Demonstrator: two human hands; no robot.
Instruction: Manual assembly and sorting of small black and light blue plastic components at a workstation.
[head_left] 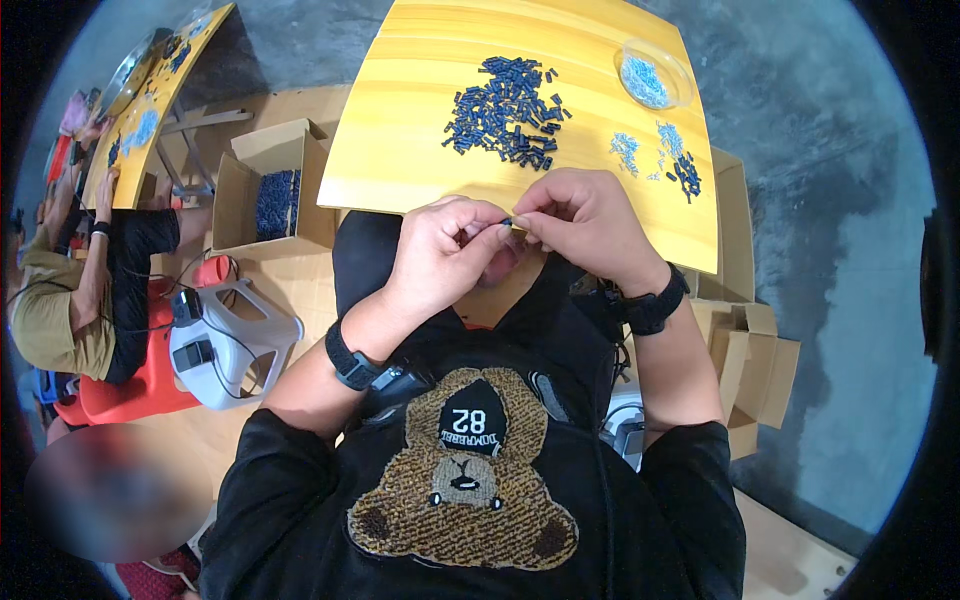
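My left hand [447, 245] and my right hand [585, 218] meet just off the near edge of the yellow table [400, 150]. Thumbs and forefingers of both pinch a small dark piece [513, 225] between them; the fingertips cover most of it, so its exact kind is unclear. Beyond the hands lies a big loose pile of small black tube-like pieces [505, 112]. To its right are two small heaps of tiny silvery parts [625, 150], with a smaller cluster of black pieces [685, 175] beside them.
A round clear dish [683, 85] of silvery-blue parts stands at the table's far right. An open cardboard box [235, 200] with dark contents sits left of the table; more cartons [760, 370] are at right. A white stool [235, 340] and another seated person [70, 290] are at left.
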